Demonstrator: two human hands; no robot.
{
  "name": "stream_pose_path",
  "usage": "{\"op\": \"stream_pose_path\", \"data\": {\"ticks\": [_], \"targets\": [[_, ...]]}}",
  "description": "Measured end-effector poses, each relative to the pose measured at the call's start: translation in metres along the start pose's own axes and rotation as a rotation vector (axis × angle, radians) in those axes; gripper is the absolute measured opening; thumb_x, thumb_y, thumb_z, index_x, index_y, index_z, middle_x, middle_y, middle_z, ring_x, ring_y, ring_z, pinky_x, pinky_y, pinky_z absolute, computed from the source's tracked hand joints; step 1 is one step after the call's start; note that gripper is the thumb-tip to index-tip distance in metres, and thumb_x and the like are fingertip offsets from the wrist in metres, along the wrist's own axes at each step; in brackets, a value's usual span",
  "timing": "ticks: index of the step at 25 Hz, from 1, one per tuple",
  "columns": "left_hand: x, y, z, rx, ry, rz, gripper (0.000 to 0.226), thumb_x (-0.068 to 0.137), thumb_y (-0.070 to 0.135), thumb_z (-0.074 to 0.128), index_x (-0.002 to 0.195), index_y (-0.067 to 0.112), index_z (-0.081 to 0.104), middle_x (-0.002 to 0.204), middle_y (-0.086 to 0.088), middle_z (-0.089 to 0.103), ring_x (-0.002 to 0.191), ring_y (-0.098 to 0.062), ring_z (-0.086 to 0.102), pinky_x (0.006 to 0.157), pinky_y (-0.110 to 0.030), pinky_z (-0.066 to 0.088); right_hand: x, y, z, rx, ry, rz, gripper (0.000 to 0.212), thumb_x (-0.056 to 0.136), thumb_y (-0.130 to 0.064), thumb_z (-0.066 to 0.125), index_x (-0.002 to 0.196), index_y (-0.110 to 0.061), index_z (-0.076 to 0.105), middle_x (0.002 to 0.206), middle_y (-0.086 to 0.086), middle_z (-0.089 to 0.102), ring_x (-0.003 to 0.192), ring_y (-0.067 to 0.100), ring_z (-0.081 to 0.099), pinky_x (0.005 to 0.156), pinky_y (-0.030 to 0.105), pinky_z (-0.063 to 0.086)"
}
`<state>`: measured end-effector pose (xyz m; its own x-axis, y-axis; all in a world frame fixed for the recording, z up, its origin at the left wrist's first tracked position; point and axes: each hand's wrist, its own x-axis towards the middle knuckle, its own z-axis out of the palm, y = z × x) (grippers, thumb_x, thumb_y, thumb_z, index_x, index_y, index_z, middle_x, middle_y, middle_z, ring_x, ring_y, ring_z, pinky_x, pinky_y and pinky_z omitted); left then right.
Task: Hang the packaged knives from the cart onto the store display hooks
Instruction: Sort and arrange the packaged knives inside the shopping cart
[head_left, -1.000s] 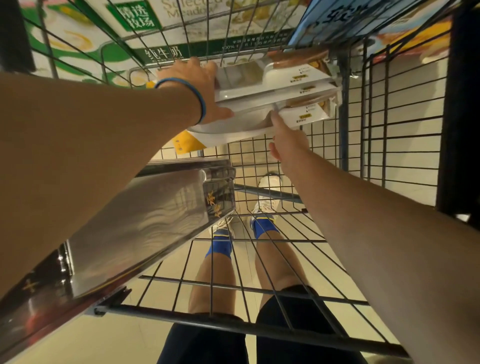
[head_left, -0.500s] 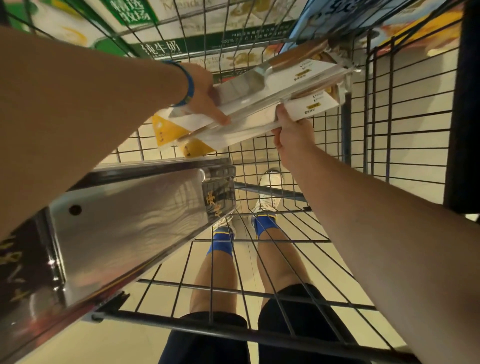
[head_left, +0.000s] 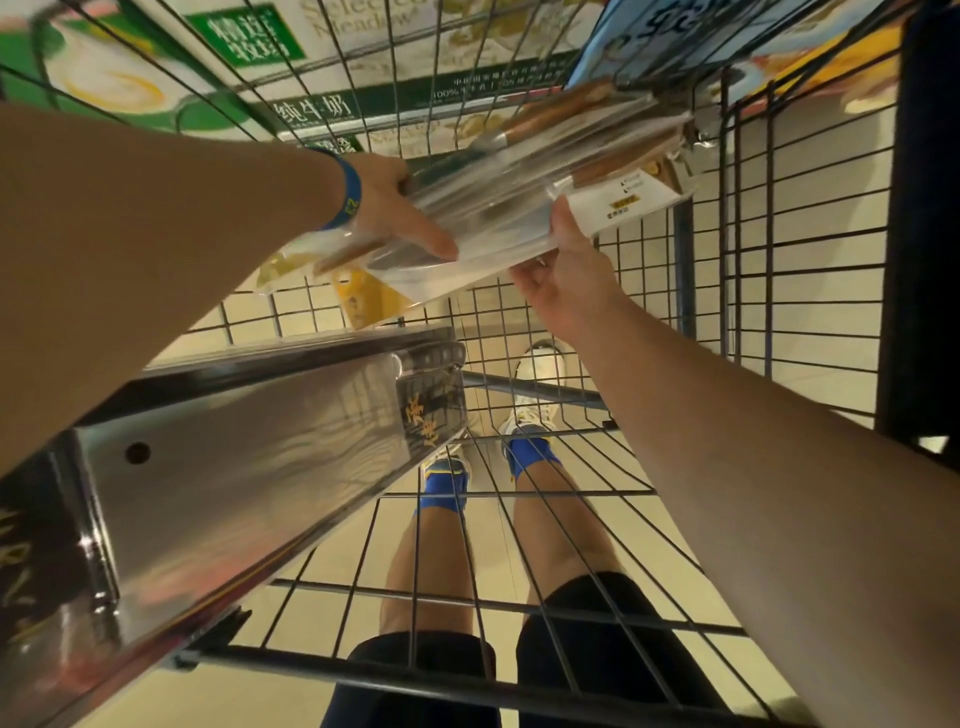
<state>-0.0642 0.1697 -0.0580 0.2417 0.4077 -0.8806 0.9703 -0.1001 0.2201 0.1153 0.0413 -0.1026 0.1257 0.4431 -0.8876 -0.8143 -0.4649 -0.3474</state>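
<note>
Near left: 1 boxed cleaver (head_left: 249, 467) lying in the cart (head_left: 415, 675). Farther: stack of packaged knives (head_left: 519, 208), held clear of the cart floor, with the left hand (head_left: 395, 208) gripping its left edge, thumb on top, and the right hand (head_left: 566, 270) pinching its near edge. Handling, judged: stiff, slick plastic, fairly heavy, liable to slide apart, so clamp both edges together.

Bare forearms; a blue wristband (head_left: 347, 192) with yellow lettering. Toward six o'clock: black shorts (head_left: 597, 639), blue socks (head_left: 441, 488), white sneakers (head_left: 537, 374).
</note>
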Motion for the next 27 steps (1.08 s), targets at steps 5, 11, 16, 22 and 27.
{"op": "stream_pose_path", "data": {"ticks": [5,11,16,22,27], "targets": [[-0.002,-0.014,-0.006,0.019,0.017,0.013,0.103,0.060,0.078,0.071,0.136,0.016,0.040,0.120,-0.004,0.050,0.098,-0.027,0.048,0.086,-0.038,0.041,-0.009,0.016,0.010,-0.381,-0.106,0.080,0.039,0.100,-0.042,0.061,0.123,-0.010,0.060,0.119,0.012,0.071,0.105,0.022,0.073,0.080,0.033,0.062],[-0.011,0.000,0.020,0.219,0.091,-0.139,0.110,0.052,0.089,0.063,0.132,0.017,0.037,0.103,-0.005,0.050,0.086,-0.029,0.051,0.070,-0.039,0.043,-0.008,0.005,0.017,-1.329,0.123,0.005,0.069,0.090,-0.082,0.041,0.094,-0.016,0.063,0.094,0.003,0.074,0.086,0.019,0.072,0.081,0.037,0.059],[-0.009,-0.007,0.035,0.286,0.320,-0.147,0.122,0.047,0.099,0.051,0.138,0.019,0.034,0.125,-0.017,0.046,0.107,-0.040,0.053,0.076,-0.047,0.045,-0.009,0.016,0.006,-1.197,0.194,0.006,0.070,0.085,-0.084,0.047,0.103,-0.018,0.063,0.098,0.004,0.073,0.086,0.020,0.071,0.076,0.036,0.061],[-0.008,-0.004,0.033,0.307,0.325,-0.081,0.126,0.043,0.101,0.049,0.143,0.025,0.032,0.130,-0.014,0.049,0.109,-0.040,0.055,0.081,-0.050,0.050,-0.011,0.017,-0.001,-1.188,0.205,0.045,0.070,0.072,-0.091,0.052,0.085,-0.023,0.060,0.084,-0.001,0.066,0.072,0.014,0.063,0.066,0.028,0.054],[-0.011,-0.003,0.024,0.308,0.293,-0.076,0.127,0.047,0.099,0.052,0.149,0.029,0.024,0.138,-0.012,0.047,0.115,-0.041,0.054,0.081,-0.049,0.050,-0.015,0.014,-0.007,-1.184,0.245,0.110,0.080,0.055,-0.099,0.048,0.083,-0.025,0.059,0.089,-0.001,0.073,0.075,0.015,0.068,0.080,0.035,0.059]]}}
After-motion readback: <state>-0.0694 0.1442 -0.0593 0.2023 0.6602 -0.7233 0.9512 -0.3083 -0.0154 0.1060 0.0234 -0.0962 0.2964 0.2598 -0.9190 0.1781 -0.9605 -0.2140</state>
